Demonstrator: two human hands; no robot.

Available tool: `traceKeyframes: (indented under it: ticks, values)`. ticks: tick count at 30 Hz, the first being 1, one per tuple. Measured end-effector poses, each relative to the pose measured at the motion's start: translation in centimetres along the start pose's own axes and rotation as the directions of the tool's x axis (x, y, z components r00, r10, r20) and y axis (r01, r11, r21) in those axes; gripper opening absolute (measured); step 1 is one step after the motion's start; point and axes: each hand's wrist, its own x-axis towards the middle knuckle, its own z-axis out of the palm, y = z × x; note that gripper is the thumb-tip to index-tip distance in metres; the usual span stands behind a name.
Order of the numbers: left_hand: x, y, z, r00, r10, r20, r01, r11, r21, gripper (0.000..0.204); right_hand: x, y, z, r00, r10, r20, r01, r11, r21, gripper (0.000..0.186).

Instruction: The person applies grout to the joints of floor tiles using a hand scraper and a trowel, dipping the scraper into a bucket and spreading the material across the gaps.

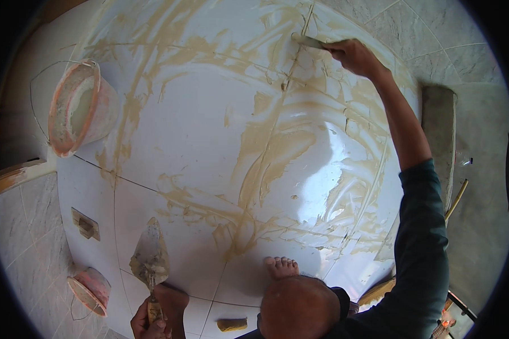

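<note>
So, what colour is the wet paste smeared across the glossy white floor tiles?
The smeared paste is tan, clearest in the head view.

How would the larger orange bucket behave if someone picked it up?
The larger orange bucket would probably feel heavier than empty, since pale contents show inside. It may swing if lifted by the thin wire handle. Should those contents be runny, which isn't certain, tilting might spill them.
</note>
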Motion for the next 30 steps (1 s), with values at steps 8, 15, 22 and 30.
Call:
traceKeyframes:
  ticks: [8, 15, 22, 30]
  values:
    - [1.3, 1.3, -1.1, 0.997, -0.078, -0.028, 0.082, 0.982, 0.170, 0.080, 6.2, 7.4, -0.8, 0.997, 0.069, 0.042, -0.050, 0.935, -0.350, 0.028]
    - [2.5, 0.1, -0.2, 0.991, -0.118, -0.064, 0.114, 0.992, -0.059, 0.064, 14.6, 6.7, 0.9, 0.977, -0.020, -0.213, -0.019, 0.983, -0.180, 0.032]
    - [5.1, 1.3, 0.3, 0.988, -0.148, -0.032, 0.147, 0.988, -0.049, 0.063, 11.5, 7.2, -2.3, 0.995, 0.095, -0.003, -0.090, 0.931, -0.354, 0.039]
    - [6.0, 1.2, 1.9, 0.986, -0.163, -0.022, 0.161, 0.984, -0.075, 0.061, 15.2, 12.2, -0.6, 0.998, 0.063, -0.002, -0.063, 0.979, -0.195, 0.041]
